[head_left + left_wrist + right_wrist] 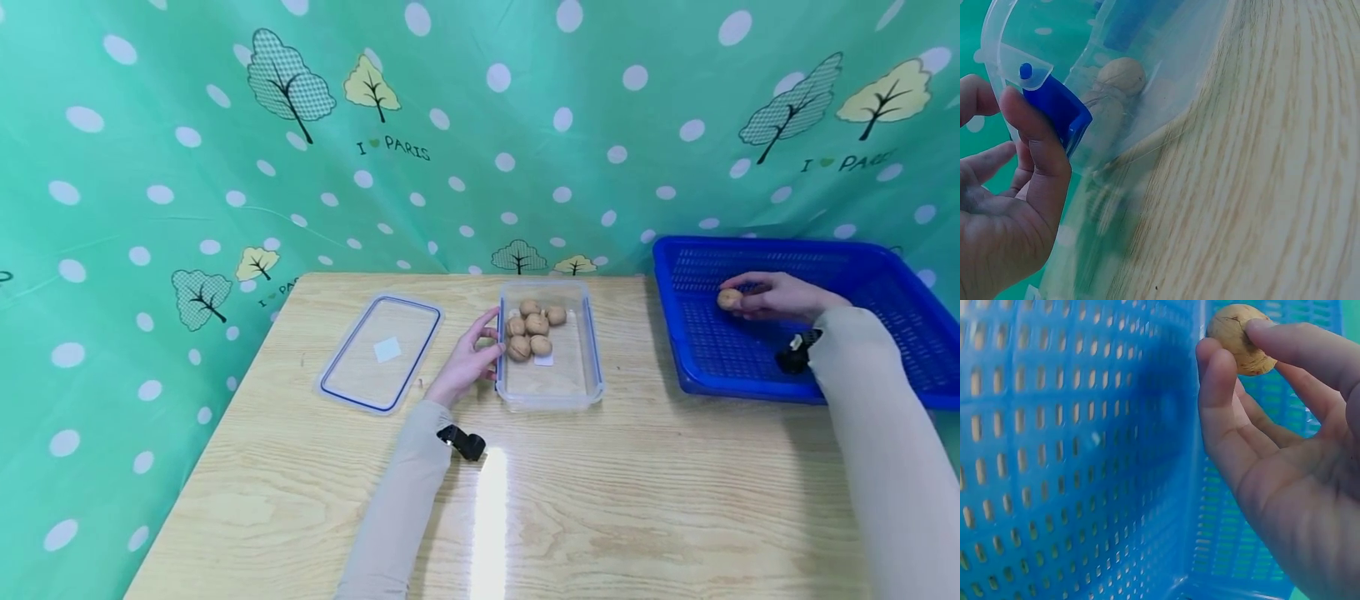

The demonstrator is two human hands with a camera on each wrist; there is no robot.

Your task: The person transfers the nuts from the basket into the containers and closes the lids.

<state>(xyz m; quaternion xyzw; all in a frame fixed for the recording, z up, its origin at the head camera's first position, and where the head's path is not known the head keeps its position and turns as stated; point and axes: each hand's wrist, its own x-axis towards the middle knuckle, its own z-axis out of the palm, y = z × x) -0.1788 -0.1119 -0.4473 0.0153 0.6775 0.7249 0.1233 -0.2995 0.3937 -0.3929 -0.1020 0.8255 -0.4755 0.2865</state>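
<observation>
On the table, a clear plastic food container (566, 379) holds several walnuts (536, 324) bunched toward its far left part. My left hand (472, 360) holds its left side, with thumb and fingers curled at the rim. In the left wrist view the thumb (1035, 131) lies by a blue latch (1060, 112), and a walnut (1122, 76) shows through the wall. Over the blue plastic basket (686, 350) at the right, my right hand (787, 296) pinches one walnut (1238, 339) between thumb and fingertips. No other walnut shows in the basket.
A clear lid (352, 401) with a blue seal lies flat on the wooden table (637, 500), left of the container. Behind the table hangs a green dotted curtain (465, 167). Black wrist cameras (468, 444) sit on both sleeves.
</observation>
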